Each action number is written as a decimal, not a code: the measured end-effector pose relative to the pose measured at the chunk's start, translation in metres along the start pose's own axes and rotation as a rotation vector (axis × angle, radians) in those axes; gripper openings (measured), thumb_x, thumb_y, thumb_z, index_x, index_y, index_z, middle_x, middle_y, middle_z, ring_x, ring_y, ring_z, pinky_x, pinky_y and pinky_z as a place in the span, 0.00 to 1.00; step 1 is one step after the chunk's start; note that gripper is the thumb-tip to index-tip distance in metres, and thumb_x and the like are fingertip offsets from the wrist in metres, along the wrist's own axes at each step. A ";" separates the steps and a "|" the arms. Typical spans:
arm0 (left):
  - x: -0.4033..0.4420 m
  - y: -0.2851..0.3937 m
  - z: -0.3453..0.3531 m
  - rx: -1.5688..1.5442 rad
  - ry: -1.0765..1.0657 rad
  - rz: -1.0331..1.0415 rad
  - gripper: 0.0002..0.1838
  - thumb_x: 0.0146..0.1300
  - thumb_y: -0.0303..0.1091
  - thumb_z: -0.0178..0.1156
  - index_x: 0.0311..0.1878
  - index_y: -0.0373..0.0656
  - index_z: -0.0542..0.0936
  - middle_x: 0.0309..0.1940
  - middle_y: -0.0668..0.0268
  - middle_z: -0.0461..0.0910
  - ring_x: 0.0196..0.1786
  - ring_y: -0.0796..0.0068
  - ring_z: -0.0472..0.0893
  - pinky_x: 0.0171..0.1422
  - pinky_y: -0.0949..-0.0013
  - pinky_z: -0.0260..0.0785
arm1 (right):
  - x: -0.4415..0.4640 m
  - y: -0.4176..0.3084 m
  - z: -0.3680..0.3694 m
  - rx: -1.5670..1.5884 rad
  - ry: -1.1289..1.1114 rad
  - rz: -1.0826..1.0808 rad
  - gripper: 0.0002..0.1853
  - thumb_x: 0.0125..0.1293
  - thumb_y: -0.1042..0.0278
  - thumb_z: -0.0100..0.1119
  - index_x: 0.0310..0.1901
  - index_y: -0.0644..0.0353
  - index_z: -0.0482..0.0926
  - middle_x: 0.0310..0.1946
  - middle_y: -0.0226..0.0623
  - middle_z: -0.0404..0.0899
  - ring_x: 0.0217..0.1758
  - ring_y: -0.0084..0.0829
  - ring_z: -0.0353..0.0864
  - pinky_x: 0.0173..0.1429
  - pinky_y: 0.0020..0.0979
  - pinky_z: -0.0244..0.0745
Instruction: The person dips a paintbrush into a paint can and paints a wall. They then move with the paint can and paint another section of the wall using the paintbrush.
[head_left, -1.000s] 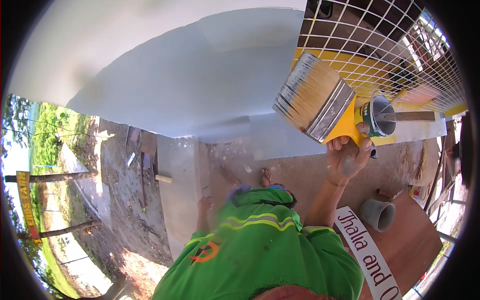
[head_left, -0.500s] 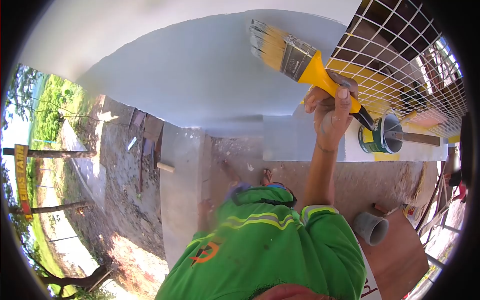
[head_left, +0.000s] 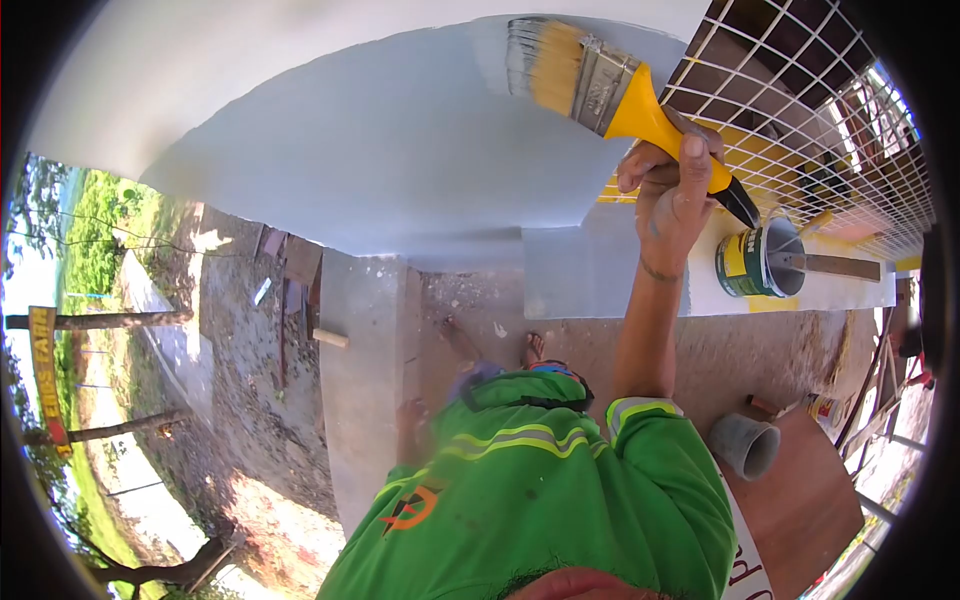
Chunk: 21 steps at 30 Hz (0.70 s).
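while grey tips its tan bristles, wide yellow-handled paintbrush, metal band

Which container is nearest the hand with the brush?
The green-and-yellow can, near the black handle end of the brush; the plain grey bucket is farther from the right hand.

"What do you count from over there?"

"On my screen I get one right hand and one left hand, so two, plus two feet"

"And the gear?"

"I count one brush, one paint can, one stick and one grey bucket"

"Anything else?"

"I make it one yellow sign and one white sign, with two poles at the yellow one, and I count one wire grid too"
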<state>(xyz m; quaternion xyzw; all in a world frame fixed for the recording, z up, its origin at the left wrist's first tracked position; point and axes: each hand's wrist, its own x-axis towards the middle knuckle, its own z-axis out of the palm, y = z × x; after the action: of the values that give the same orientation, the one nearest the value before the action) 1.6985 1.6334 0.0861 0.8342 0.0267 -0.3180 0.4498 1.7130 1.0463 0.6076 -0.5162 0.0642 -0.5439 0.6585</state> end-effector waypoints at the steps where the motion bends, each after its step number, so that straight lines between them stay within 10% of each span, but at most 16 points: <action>1: 0.001 0.002 -0.001 -0.007 -0.003 -0.019 0.16 0.62 0.41 0.53 0.46 0.41 0.78 0.35 0.65 0.79 0.30 0.74 0.78 0.31 0.71 0.69 | 0.000 -0.001 -0.001 0.004 0.009 -0.001 0.19 0.70 0.56 0.49 0.46 0.69 0.73 0.16 0.41 0.74 0.16 0.28 0.71 0.23 0.26 0.69; 5: 0.010 -0.005 -0.004 -0.031 -0.015 -0.067 0.21 0.45 0.42 0.69 0.46 0.55 0.79 0.35 0.67 0.81 0.35 0.62 0.81 0.37 0.59 0.75 | 0.002 -0.002 -0.009 0.054 0.010 -0.015 0.19 0.69 0.57 0.52 0.45 0.69 0.72 0.17 0.42 0.76 0.16 0.28 0.73 0.23 0.26 0.71; 21: 0.013 0.008 0.001 -0.012 -0.032 -0.095 0.19 0.48 0.37 0.68 0.46 0.54 0.79 0.31 0.67 0.81 0.32 0.65 0.81 0.34 0.63 0.76 | 0.006 -0.007 -0.028 0.090 0.032 -0.070 0.19 0.70 0.57 0.52 0.45 0.70 0.72 0.18 0.42 0.78 0.17 0.27 0.75 0.24 0.25 0.73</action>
<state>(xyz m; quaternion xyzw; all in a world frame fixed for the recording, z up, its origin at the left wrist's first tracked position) 1.7113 1.6247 0.0847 0.8239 0.0610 -0.3523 0.4397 1.6927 1.0252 0.6029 -0.4790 0.0320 -0.5773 0.6605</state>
